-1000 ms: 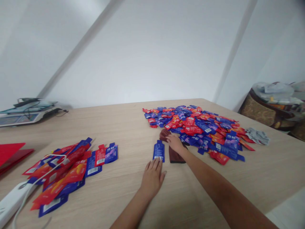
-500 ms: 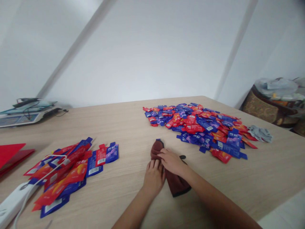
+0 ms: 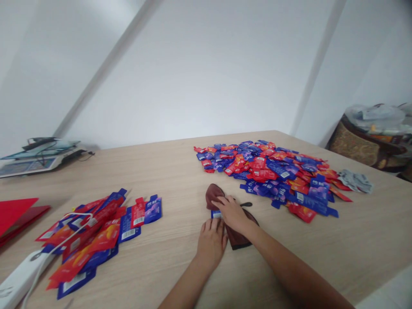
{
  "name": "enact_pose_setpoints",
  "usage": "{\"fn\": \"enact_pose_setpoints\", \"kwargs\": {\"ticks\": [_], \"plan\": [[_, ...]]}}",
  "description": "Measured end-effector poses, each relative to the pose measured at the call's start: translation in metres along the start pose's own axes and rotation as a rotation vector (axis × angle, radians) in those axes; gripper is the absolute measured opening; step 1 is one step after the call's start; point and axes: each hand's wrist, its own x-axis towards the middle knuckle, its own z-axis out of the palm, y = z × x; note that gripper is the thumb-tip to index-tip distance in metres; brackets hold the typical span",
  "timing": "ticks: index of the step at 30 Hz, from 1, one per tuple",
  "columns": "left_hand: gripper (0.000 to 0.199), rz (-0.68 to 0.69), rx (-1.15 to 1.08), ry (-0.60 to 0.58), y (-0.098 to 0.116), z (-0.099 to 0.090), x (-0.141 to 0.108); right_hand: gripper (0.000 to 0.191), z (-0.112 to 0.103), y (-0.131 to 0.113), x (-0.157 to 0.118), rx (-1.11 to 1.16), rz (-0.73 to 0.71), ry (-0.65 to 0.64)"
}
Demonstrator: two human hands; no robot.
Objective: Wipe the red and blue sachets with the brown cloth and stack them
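A dark brown cloth item with black edging lies near the table's middle, folded, with a thin black loop on its right. Out from under its fold shows part of a blue packet. My left hand rests on the packet's near edge, fingers close together. Across the brown cloth lies my right hand, its fingers pressed on the fold; the thumb side is partly hidden.
Red and blue packets form a large pile at right, beside a grey cloth. More packets lie left, near a white power strip, red folders and a scale.
The brown cloth's far part is now folded back, and part of a blue packet shows between it and my left hand. The right hand has shifted slightly with the fold.
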Motion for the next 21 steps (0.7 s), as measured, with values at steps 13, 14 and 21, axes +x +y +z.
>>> {"fn": "enact_pose_setpoints", "kwargs": {"ticks": [13,14,21], "plan": [[0.037,-0.175,-0.531,0.263,-0.026,-0.017,0.051,0.034,-0.016,-0.013,-0.040,0.054,0.048,-0.073],[0.036,-0.198,-0.530,0.237,-0.025,-0.014,0.059,0.030,-0.017,-0.013,-0.038,0.063,0.047,-0.097],[0.046,-0.204,-0.345,-0.056,-0.013,0.004,0.083,0.019,-0.021,-0.001,-0.039,0.255,0.080,-0.346]]}}
